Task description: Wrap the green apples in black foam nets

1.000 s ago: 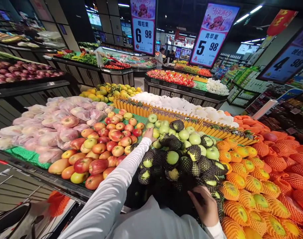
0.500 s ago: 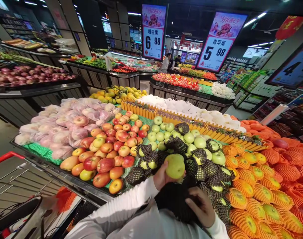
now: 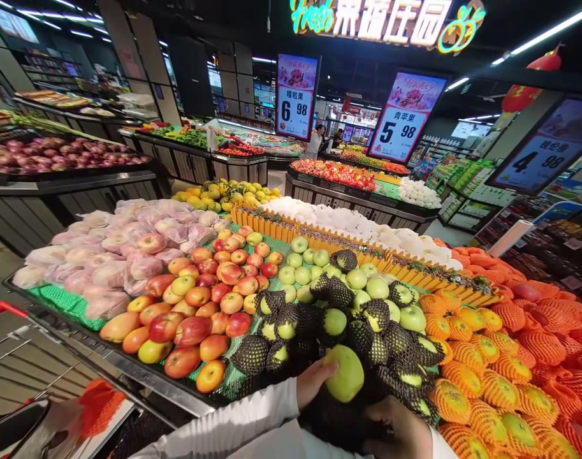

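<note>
A green apple (image 3: 345,375) is held in my left hand (image 3: 313,382), with the thumb resting on its near left side. The apple is bare, without a net. Below it lies a dark, soft-looking mass (image 3: 329,417) whose kind I cannot make out. My right hand (image 3: 405,426) is closed at the right edge of this mass, its fingers curled and partly lost in shadow. Beyond my hands lie green apples, some bare (image 3: 377,287), others in black foam nets (image 3: 336,290).
Red-yellow apples (image 3: 194,331) and wrapped pale fruit (image 3: 104,245) fill the stand's left. Orange-netted fruit (image 3: 491,382) covers the right. A slatted divider (image 3: 338,241) runs behind. A shopping cart (image 3: 13,344) stands at the left. Price signs (image 3: 393,118) hang overhead.
My left hand has lowered the green apple and brought it slightly right, closer to me. My right hand has shifted down and right. The view has tilted upward.
</note>
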Action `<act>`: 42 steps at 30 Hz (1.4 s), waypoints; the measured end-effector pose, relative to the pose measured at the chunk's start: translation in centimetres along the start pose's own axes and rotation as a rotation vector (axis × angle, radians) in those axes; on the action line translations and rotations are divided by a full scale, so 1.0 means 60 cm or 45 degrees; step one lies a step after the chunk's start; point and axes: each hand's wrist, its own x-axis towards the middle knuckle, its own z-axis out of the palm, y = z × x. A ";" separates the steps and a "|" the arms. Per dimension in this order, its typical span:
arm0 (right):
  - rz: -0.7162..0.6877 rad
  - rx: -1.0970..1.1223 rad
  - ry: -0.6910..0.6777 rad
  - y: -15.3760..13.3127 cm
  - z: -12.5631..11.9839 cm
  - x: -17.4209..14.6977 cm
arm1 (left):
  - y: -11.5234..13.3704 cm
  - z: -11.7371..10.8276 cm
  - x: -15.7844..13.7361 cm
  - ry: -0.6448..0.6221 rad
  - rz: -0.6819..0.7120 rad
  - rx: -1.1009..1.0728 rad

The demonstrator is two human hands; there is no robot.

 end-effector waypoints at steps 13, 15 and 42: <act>-0.021 0.273 0.551 -0.025 0.036 0.048 | 0.024 0.021 -0.010 -0.314 -0.120 -0.235; -0.032 0.283 0.557 -0.025 0.036 0.057 | 0.025 0.020 -0.015 -0.315 -0.140 -0.277; 0.138 0.610 0.167 0.036 0.136 0.029 | 0.114 0.036 -0.046 0.385 0.320 1.409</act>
